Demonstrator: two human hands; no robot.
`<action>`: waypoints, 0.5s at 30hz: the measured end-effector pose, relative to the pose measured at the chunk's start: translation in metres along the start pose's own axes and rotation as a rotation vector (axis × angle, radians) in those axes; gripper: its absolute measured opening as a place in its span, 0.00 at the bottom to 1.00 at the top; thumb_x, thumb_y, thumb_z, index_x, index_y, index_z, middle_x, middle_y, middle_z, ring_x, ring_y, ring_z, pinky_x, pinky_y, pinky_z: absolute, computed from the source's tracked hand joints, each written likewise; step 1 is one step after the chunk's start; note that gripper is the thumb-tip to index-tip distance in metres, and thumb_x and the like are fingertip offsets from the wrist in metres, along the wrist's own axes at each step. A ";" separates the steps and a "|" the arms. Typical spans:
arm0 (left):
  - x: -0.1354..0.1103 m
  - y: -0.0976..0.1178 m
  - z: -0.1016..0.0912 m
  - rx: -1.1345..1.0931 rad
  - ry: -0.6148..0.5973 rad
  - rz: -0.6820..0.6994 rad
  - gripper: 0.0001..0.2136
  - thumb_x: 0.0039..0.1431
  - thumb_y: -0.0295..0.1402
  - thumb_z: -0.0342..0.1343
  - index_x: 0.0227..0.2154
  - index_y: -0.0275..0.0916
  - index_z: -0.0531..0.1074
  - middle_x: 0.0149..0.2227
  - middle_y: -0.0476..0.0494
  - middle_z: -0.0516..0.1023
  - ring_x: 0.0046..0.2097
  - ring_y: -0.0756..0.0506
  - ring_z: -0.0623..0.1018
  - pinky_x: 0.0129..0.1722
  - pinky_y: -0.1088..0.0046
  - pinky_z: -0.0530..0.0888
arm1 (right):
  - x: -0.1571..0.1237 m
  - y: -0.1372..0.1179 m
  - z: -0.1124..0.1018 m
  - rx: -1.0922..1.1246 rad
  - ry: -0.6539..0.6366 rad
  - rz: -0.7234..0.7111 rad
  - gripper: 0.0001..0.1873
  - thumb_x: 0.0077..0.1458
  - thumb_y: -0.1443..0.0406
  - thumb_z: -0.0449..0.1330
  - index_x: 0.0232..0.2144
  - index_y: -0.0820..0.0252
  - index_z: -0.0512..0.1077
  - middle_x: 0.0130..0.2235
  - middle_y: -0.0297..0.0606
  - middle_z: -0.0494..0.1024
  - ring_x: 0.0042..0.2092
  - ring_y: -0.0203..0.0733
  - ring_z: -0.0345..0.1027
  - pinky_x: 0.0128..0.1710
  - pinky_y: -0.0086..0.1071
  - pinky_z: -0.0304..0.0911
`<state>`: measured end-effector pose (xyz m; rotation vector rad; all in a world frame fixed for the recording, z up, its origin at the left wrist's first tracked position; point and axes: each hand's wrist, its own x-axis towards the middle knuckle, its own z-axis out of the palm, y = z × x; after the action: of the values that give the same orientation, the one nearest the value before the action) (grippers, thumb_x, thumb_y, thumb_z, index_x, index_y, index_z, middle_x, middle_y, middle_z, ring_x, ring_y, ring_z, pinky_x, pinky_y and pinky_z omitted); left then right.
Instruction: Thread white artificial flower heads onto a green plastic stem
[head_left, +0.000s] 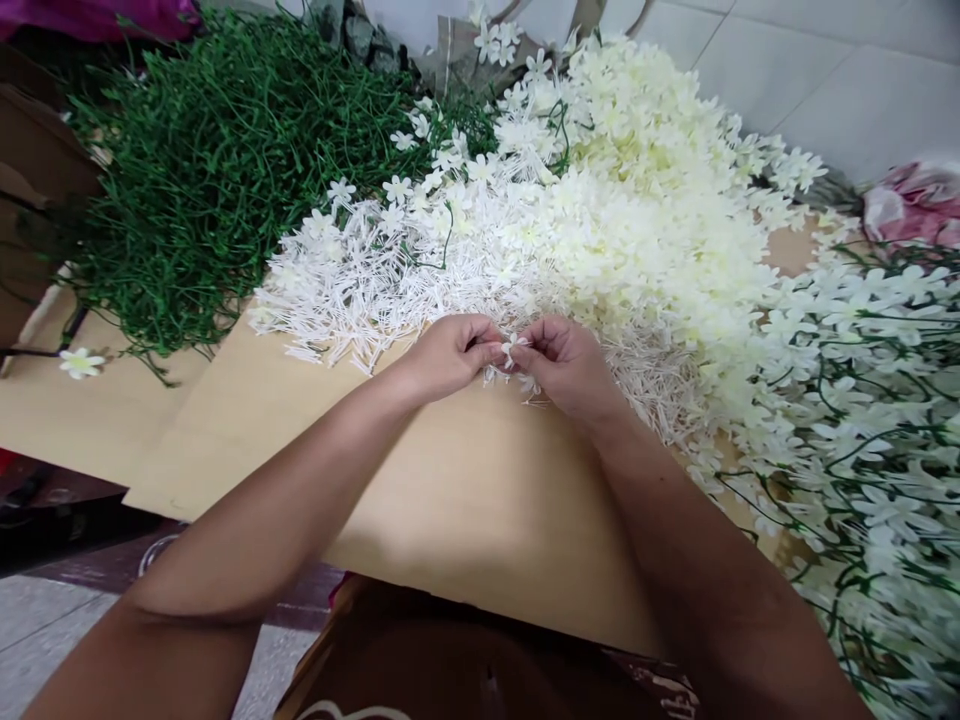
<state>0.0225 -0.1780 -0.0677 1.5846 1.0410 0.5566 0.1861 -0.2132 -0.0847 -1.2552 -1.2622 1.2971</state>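
Observation:
My left hand (448, 352) and my right hand (561, 362) meet over a tan board (465, 500), fingers pinched together on a small white plastic flower piece (511, 350) held between them. Just beyond my fingers lies a heap of white star-shaped plastic flower parts (390, 270). Behind it spreads a large pile of cream fabric petals (645, 200).
A mound of green plastic stems (217, 170) fills the back left. Finished sprays of white flowers on green stems (870, 420) lie at the right. A single loose flower (81, 362) rests on the board at the left. A pink bag (911, 205) sits far right; tiled floor lies beyond.

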 end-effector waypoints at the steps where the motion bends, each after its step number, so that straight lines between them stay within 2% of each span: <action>1: 0.000 0.001 0.000 -0.003 -0.008 0.008 0.06 0.53 0.29 0.55 0.22 0.36 0.70 0.16 0.55 0.63 0.20 0.54 0.59 0.23 0.76 0.57 | 0.000 -0.002 -0.003 0.043 -0.027 0.023 0.23 0.37 0.50 0.72 0.22 0.60 0.67 0.23 0.30 0.72 0.26 0.33 0.69 0.27 0.29 0.67; 5: -0.002 0.004 0.000 -0.031 -0.041 0.053 0.07 0.54 0.28 0.53 0.23 0.36 0.73 0.15 0.55 0.62 0.20 0.54 0.59 0.23 0.77 0.58 | 0.001 -0.009 -0.011 0.154 -0.130 0.113 0.24 0.35 0.50 0.72 0.24 0.60 0.70 0.25 0.33 0.76 0.28 0.34 0.73 0.34 0.32 0.73; 15: -0.002 -0.005 0.000 0.037 0.027 -0.004 0.06 0.53 0.31 0.54 0.26 0.36 0.74 0.16 0.53 0.60 0.18 0.54 0.60 0.17 0.79 0.55 | 0.002 -0.009 -0.015 0.191 -0.102 0.202 0.24 0.31 0.52 0.75 0.22 0.60 0.69 0.24 0.33 0.78 0.29 0.35 0.75 0.34 0.30 0.73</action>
<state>0.0196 -0.1796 -0.0719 1.6106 1.0804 0.5602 0.2003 -0.2090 -0.0757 -1.2151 -1.0729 1.6047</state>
